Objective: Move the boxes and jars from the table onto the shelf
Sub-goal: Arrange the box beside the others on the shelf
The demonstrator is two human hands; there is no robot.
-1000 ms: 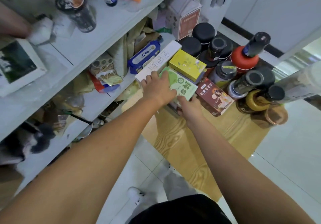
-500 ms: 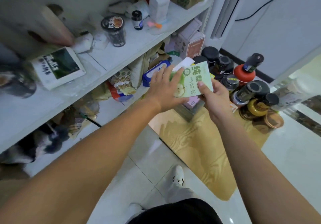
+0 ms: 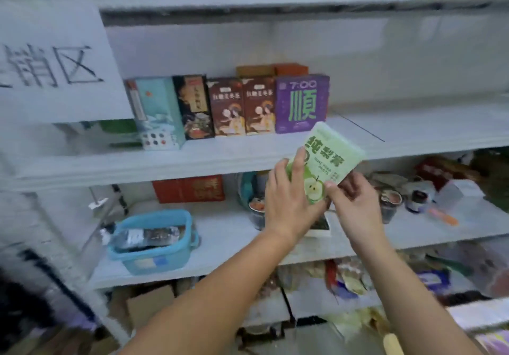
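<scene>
A light green box (image 3: 332, 159) with an apple picture is held tilted in both hands, in front of the white shelf board (image 3: 220, 159). My left hand (image 3: 289, 200) grips its left side and my right hand (image 3: 354, 203) pinches its lower right corner. On that shelf a row of boxes stands upright: a teal box (image 3: 158, 112), a black box (image 3: 194, 107), two brown boxes (image 3: 243, 107) and a purple box (image 3: 301, 104). The green box hovers just below and to the right of the purple one. The table and jars are out of view.
A paper sign (image 3: 52, 63) hangs at the upper left. The shelf below holds a blue basket (image 3: 154, 241), a red box (image 3: 190, 189) and small jars and cups (image 3: 391, 203). The board to the right of the purple box is bare (image 3: 413, 129). Cardboard and bags fill the lowest levels.
Both hands lifted the green box off the table pile and carried it upward. The view swung up from the table to the shelf with the upright boxes.
</scene>
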